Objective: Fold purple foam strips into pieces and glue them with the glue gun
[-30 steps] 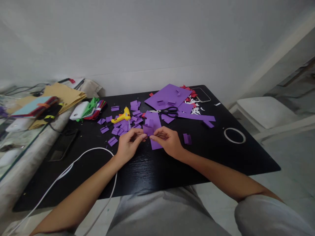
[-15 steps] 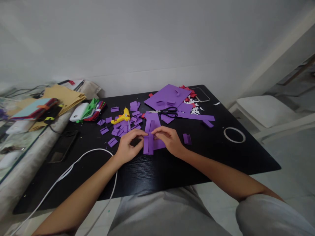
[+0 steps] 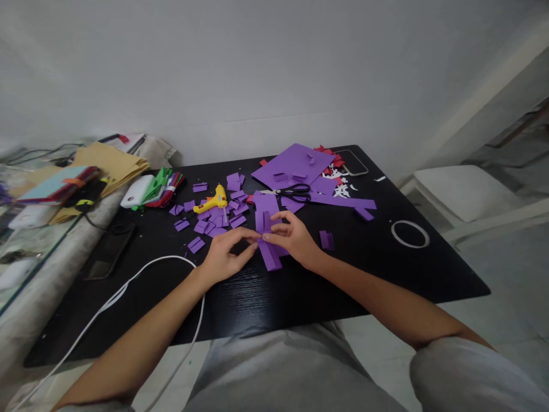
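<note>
A folded purple paper strip point(image 3: 270, 256) is between my hands near the middle of the black table, its lower end tilted to the right. My left hand point(image 3: 227, 253) pinches its left edge between thumb and fingertips. From the other side, my right hand point(image 3: 297, 241) grips the strip with the thumb, the other fingers curled above it. The fingertips of both hands meet on the paper, so the exact fold there is hidden. Under and beyond the strip lies a larger purple paper piece point(image 3: 266, 203). A small folded purple piece point(image 3: 326, 240) rests just right of my right hand.
Black-handled scissors point(image 3: 295, 193) lie on purple sheets point(image 3: 291, 163) at the back. A yellow glue gun point(image 3: 213, 201) sits among small folded purple pieces point(image 3: 201, 226). A white cable point(image 3: 124, 289) crosses the left side; a tape ring point(image 3: 410, 234) lies at right, a phone point(image 3: 110, 254) at left.
The lower end of the folded strip has swung to the right and now slants. My right hand's fingers have lifted and curled more, while my left hand stays at the strip's edge.
</note>
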Tool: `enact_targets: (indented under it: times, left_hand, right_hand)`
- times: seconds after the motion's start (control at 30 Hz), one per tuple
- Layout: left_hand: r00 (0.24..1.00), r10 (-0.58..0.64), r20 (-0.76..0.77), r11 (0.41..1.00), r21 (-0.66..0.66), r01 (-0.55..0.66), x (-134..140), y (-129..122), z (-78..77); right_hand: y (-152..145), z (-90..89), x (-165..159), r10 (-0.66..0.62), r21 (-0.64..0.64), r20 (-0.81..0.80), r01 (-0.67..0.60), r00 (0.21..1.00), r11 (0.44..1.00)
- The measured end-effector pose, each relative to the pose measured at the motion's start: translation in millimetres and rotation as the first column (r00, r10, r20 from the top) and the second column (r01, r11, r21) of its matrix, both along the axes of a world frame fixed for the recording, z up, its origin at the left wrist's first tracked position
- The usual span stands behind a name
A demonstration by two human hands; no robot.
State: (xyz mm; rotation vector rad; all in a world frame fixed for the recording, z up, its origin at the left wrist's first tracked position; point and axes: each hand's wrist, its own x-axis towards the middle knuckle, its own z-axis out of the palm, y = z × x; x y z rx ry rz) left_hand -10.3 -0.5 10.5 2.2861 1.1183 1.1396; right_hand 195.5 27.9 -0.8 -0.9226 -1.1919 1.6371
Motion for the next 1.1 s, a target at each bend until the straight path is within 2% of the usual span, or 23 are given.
enact_targets:
  times: [0.53,0.77,1.1]
  left_hand:
    - [0.997,-0.076,0.003,0.996,0.052,0.076,-0.8,4.1,1.1]
    - [1.000,-0.019,0.014,1.000,0.023,0.018,2.0,1.9,2.8]
    - [0.995,0.059,0.079,0.988,-0.145,-0.048,4.6,-0.5,-3.3]
  right_hand:
    - [-1.9,0.0,-0.6,0.002,-0.059,-0.030,-0.003,1.000,0.998]
    - [-0.3,-3.0,-2.1,0.015,-0.063,-0.053,-0.018,0.998,0.998]
    - [0.0,-5.4,-1.7,0.019,0.008,-0.027,-0.019,0.999,1.000]
